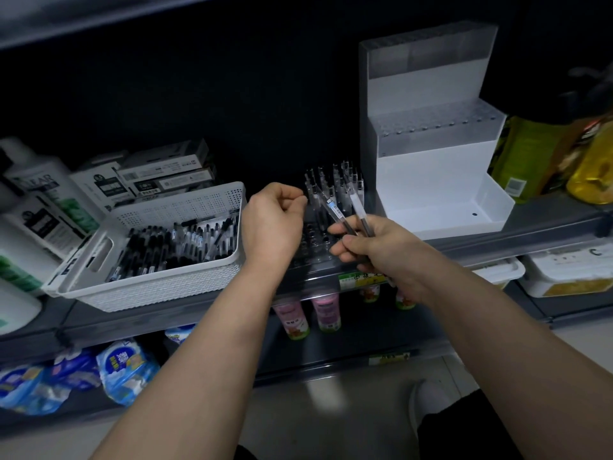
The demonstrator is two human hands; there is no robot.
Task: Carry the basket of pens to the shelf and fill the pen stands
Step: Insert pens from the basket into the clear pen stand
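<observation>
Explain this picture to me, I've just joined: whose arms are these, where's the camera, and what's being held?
No machine here: a person works with bare hands, and the one camera sits on their head, looking down. The right hand has two pens in its grip, over a dark pen stand whose back rows already hold pens. The left hand is curled beside those; whether it pinches one I cannot tell. On the shelf, left, stands the white basket of pens; right, a white stand with no pens.
</observation>
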